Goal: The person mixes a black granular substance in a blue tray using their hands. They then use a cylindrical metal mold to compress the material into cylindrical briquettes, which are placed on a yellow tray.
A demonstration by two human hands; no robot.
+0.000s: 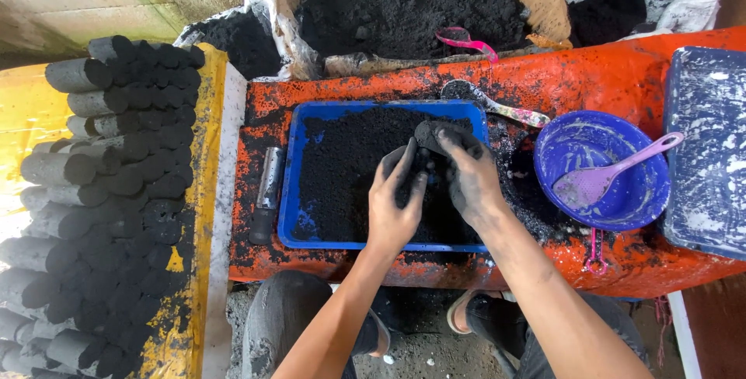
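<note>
While both hands work over the blue tray, the scene reads left to right as follows. At 9 o'clock: stacked black cylindrical briquettes on a yellow sheet. Just left of the tray, a short metal tube mould lies on the orange-painted bench.

Tray centre: loose black charcoal paste. Left hand, fingers partly curled, presses against the near side of a dark lump. Right hand is cupped over the lump from 3 o'clock, fingers closed around it. Lump sits between both hands, just above the tray's upper right area.

At 3 o'clock: blue bowl holding a pink spoon.

Judgement: step in hand is gathering and compacting paste into a lump. Next move likely calls for firm, even squeezing so it holds together, then bringing it toward the tube mould at 9 o'clock.
</note>
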